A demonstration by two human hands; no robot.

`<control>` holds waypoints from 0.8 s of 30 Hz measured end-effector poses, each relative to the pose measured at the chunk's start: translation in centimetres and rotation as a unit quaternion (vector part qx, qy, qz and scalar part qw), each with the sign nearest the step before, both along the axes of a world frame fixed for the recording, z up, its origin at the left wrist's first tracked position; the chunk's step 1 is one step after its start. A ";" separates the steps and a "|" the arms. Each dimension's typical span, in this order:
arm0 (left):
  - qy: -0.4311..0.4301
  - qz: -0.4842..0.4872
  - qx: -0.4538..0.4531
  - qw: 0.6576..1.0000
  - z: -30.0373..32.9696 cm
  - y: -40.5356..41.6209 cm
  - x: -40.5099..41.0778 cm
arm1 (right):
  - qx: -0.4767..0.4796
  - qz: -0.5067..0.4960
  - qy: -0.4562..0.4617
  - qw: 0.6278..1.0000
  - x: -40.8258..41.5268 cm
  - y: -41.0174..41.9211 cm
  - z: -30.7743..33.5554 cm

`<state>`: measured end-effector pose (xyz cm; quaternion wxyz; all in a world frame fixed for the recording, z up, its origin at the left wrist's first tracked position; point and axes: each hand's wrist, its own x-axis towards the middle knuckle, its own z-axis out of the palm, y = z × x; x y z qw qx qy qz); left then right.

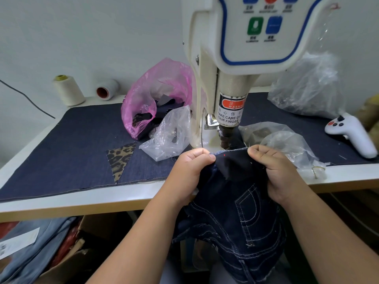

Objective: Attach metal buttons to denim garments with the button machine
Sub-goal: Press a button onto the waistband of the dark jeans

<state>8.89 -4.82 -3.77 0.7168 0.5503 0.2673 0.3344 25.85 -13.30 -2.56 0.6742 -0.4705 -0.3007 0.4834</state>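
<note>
- Head view: we pinch the denim taut, left hand and right hand each in a closed grip on its top edge, just below the machine punch, likely so the red dot marks the button spot.
- The die under the cloth is hidden; no button is visible; the garment hangs off the tabletop.

A white table carries a denim mat. On the mat: a leopard scrap at nine o'clock, a pink bag and clear bag toward eleven, the machine at twelve, a white controller at three. Two thread cones stand at ten, apparently on bare tabletop.
</note>
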 end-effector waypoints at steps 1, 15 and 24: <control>-0.002 0.000 -0.001 1.000 0.0 0.0 0.0 | -0.002 -0.002 -0.001 1.000 0.0 0.0 0.0; 0.001 0.012 0.003 1.000 0.3 -0.1 0.0 | -0.012 -0.003 0.004 1.000 0.1 0.0 0.1; 0.014 0.031 0.022 0.999 0.2 -0.3 -0.1 | -0.001 0.003 -0.009 1.000 -0.2 -0.4 0.2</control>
